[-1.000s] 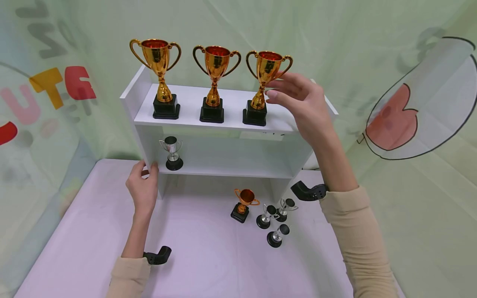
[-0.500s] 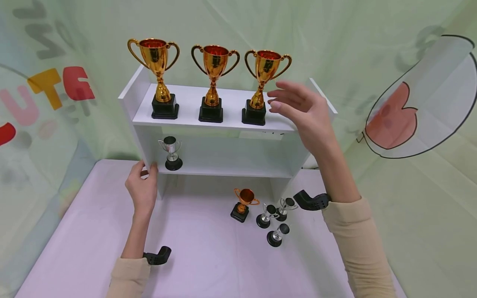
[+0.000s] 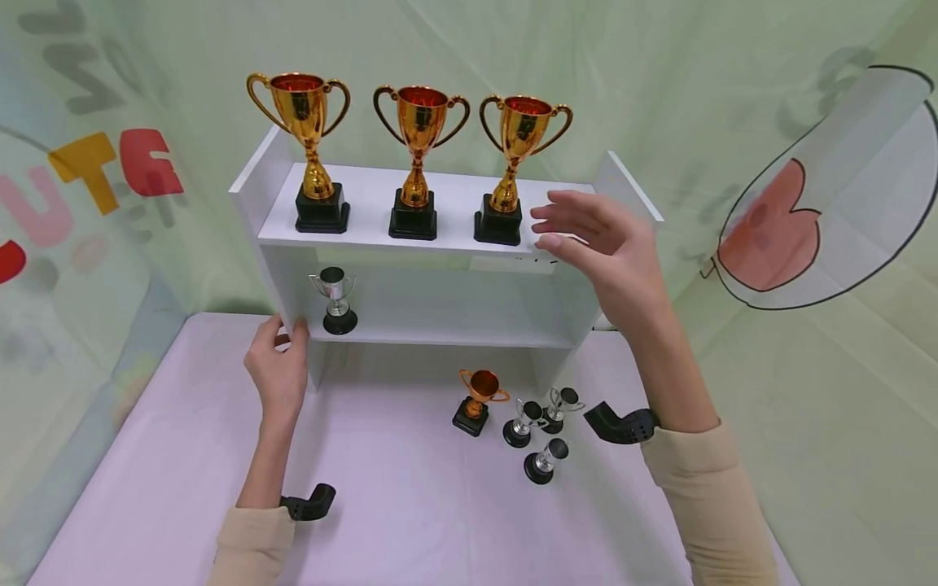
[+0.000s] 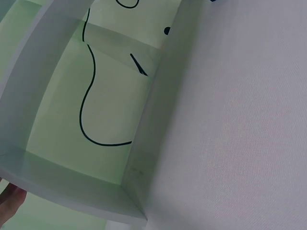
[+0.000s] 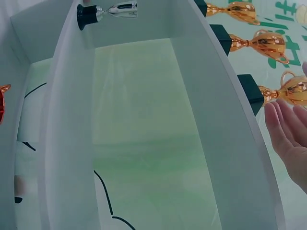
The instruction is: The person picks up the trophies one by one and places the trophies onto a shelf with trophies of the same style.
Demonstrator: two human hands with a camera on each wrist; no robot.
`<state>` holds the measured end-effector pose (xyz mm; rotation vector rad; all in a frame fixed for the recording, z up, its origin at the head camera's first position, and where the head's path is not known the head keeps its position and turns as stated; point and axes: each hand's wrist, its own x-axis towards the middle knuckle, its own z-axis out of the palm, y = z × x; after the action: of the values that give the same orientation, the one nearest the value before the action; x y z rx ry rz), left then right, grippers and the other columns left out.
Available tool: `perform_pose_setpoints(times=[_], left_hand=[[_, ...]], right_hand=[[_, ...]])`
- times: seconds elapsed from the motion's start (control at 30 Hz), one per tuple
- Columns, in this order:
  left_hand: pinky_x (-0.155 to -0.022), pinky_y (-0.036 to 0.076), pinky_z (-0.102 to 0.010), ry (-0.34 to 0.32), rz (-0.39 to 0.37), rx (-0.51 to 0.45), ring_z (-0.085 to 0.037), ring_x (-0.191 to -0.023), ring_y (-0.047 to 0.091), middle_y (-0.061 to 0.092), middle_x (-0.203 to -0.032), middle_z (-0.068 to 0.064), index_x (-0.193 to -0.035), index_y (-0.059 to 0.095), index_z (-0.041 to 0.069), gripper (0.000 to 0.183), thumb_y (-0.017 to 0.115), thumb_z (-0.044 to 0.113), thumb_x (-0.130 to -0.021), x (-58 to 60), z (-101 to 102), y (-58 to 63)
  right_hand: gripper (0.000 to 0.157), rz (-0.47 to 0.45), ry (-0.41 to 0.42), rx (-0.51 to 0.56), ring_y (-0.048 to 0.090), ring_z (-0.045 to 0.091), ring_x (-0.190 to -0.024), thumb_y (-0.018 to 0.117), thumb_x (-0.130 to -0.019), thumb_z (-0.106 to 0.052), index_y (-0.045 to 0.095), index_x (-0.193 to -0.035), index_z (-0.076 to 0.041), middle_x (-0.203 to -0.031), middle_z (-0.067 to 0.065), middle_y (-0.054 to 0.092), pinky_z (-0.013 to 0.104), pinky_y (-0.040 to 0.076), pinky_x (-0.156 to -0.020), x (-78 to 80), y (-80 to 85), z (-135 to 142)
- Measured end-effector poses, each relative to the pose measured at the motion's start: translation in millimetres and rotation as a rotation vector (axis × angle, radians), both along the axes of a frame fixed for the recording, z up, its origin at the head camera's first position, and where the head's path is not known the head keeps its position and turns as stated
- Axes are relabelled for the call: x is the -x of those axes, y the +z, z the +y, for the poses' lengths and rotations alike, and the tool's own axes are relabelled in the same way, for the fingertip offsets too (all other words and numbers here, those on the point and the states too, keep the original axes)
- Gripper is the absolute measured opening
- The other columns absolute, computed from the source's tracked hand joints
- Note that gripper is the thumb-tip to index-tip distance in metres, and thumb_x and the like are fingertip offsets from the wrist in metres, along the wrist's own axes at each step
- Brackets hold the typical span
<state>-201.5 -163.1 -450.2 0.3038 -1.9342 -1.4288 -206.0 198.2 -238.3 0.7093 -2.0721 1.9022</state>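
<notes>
My right hand [image 3: 611,248] holds nothing, its fingers loosely bent just right of the rightmost gold trophy cup [image 3: 522,134] on the top shelf. Two more gold trophy cups, a middle one [image 3: 419,122] and a left one [image 3: 302,114], stand upright there on black square bases. With thumb and fingers, my left hand [image 3: 277,370] grips the left side panel of the white shelf unit [image 3: 440,335]. On the middle shelf, a small silver trophy cup [image 3: 335,286] stands near that panel. The left wrist view shows only some fingers [image 4: 12,203] at the panel.
On the table [image 3: 396,488], below and in front of the unit, stand a small orange-gold trophy cup [image 3: 482,386] and three small silver ones, the nearest silver cup [image 3: 545,461] lowest in view. A printed green cloth [image 3: 440,41] hangs behind.
My right hand has let go of the rightmost gold trophy cup and drawn back, down and slightly right. The left hand keeps its grip on the shelf unit.
</notes>
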Motion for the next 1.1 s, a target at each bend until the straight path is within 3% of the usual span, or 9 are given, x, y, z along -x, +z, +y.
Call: perform_pose_setpoints(times=[0.13,0.33,0.57,0.8,1.1], left_hand=[[-0.067,0.044,-0.010,-0.004,0.005,-0.001,-0.023,-0.084,0.062,0.072,-0.115,-0.019,-0.119,0.073,0.000,0.025,0.066,0.011,-0.097,0.2,-1,0.1],[-0.067,0.045,-0.009,0.001,-0.004,0.005,-0.018,-0.084,0.060,0.073,-0.116,-0.017,-0.119,0.074,0.001,0.026,0.065,0.012,-0.098,0.2,0,0.9],[-0.067,0.044,-0.007,0.017,0.006,0.004,-0.003,-0.079,0.058,0.074,-0.113,-0.016,-0.118,0.075,0.001,0.024,0.066,0.009,-0.097,1.6,0,-0.6],[-0.067,0.045,-0.008,0.013,0.000,-0.018,0.006,-0.077,0.056,0.074,-0.111,-0.015,-0.117,0.075,0.002,0.024,0.066,0.010,-0.096,2.0,0,-0.1],[-0.067,0.045,-0.010,0.002,-0.017,0.003,-0.004,-0.080,0.057,0.073,-0.114,-0.016,-0.120,0.074,0.001,0.026,0.066,0.011,-0.097,2.2,-2,-0.6]], right_hand=[[0.041,0.013,0.002,-0.003,0.070,0.021,-0.111,0.073,-0.090,0.003,0.066,-0.131,0.001,-0.116,0.007,0.076,0.025,0.056,-0.096,-9.2,-4.8,2],[0.038,0.041,0.055,0.003,0.072,0.021,-0.104,0.070,-0.090,0.008,0.064,-0.128,0.008,-0.113,0.010,0.076,0.028,0.057,-0.094,-23.9,-15.2,3],[0.035,0.069,0.100,-0.045,0.072,0.023,-0.104,0.068,-0.091,0.010,0.066,-0.126,0.007,-0.114,0.008,0.075,0.028,0.058,-0.093,-38.9,-32.1,7],[0.034,0.021,0.072,-0.105,0.071,0.022,-0.108,0.068,-0.091,0.010,0.065,-0.125,0.007,-0.117,0.008,0.074,0.026,0.058,-0.092,-53.3,-60.9,15],[0.038,-0.011,0.031,-0.132,0.069,0.022,-0.112,0.073,-0.086,0.014,0.066,-0.123,0.009,-0.119,0.009,0.072,0.032,0.056,-0.098,-60.5,-99.8,16]])
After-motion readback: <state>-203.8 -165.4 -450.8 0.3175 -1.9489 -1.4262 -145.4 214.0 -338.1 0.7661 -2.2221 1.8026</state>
